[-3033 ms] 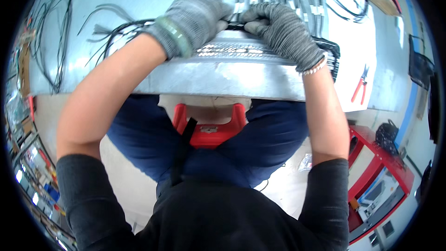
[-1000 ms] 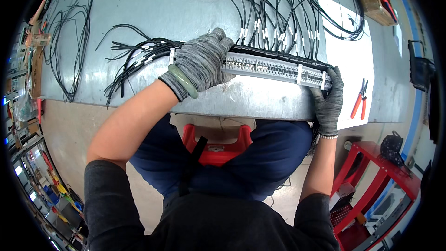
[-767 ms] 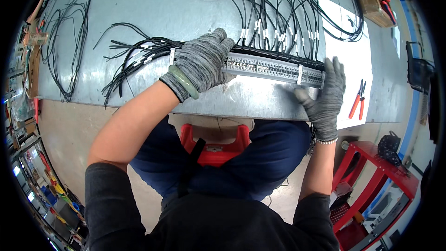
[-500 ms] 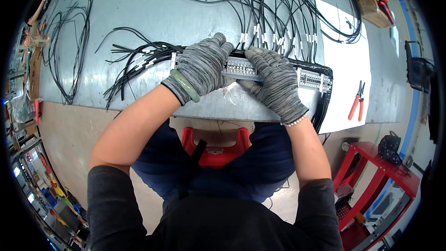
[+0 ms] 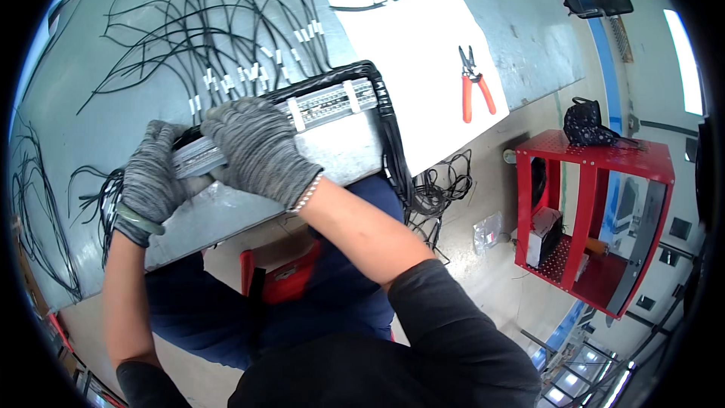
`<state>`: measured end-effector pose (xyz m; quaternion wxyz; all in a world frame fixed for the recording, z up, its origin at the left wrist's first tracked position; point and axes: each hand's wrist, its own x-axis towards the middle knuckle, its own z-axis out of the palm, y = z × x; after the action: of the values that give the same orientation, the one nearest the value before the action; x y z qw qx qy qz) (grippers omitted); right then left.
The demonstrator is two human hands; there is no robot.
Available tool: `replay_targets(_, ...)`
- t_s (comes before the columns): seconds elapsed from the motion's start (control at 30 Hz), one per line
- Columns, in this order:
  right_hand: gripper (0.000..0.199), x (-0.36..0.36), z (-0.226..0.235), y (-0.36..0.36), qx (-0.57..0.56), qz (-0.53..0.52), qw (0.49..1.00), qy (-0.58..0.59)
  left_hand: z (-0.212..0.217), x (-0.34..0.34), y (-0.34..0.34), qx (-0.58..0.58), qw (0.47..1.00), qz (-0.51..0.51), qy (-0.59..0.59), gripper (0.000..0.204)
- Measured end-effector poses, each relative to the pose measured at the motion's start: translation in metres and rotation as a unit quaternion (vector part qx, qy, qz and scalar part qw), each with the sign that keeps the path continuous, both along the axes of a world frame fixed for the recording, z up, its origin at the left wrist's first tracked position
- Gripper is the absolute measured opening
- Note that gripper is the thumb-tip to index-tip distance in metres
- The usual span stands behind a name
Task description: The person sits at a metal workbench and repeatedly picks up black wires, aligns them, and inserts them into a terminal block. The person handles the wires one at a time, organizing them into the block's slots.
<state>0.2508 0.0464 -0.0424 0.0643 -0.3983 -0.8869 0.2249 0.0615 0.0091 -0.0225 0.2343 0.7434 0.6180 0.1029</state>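
Head fisheye, facing down, near worktable (image 5: pixel 529 60)

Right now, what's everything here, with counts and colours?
Flat metal table: one, grey, across the top
Long narrow terminal strip: one, grey, near table's front edge
Thin cables with white tags: many, black, fanned beyond strip
Thick wrapped cable bundle: one, black, along strip's far side
Flat sheet: one, white, by strip's right end
Metal pliers: one, orange handles, on sheet
Shelved metal cart: one, red, floor at right
Soft patterned bag: one, dark, on cart
Coiled floor cables: count unclear, black, left of cart
Left hand: one, grey-gloved, on strip
Right hand: one, grey-gloved, on strip
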Motion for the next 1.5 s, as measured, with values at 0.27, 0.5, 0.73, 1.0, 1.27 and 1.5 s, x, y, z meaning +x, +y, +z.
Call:
replay_targets(0.27,0.051,-0.004,-0.005,0.002,-0.022,-0.003,1.0,-0.009,0.002,0.007,0.004,-0.056,0.998,0.018,-0.002,0.065)
replay_targets(0.5,0.038,-0.01,-0.008,-0.014,0.063,-0.022,0.997,0.048,-0.005,0.003,0.001,-0.022,1.0,0.004,0.016,0.064)
replay_targets(0.73,0.04,-0.012,0.0,-0.007,-0.023,0.022,0.999,-0.001,-0.012,0.0,0.001,-0.019,1.0,0.002,0.003,0.062)
replay_targets(1.0,0.034,-0.017,-0.006,-0.008,0.0,0.006,1.0,0.003,-0.005,-0.002,0.003,-0.041,0.999,-0.015,-0.025,0.065)
replay_targets(1.27,0.023,-0.016,-0.004,-0.009,0.03,-0.007,0.999,0.022,0.012,-0.026,0.031,-0.213,0.968,0.052,-0.122,0.027)
replay_targets(1.5,0.02,-0.017,-0.01,-0.012,0.053,-0.022,0.997,0.045,0.03,-0.021,0.059,-0.227,0.972,0.052,-0.037,0.023)
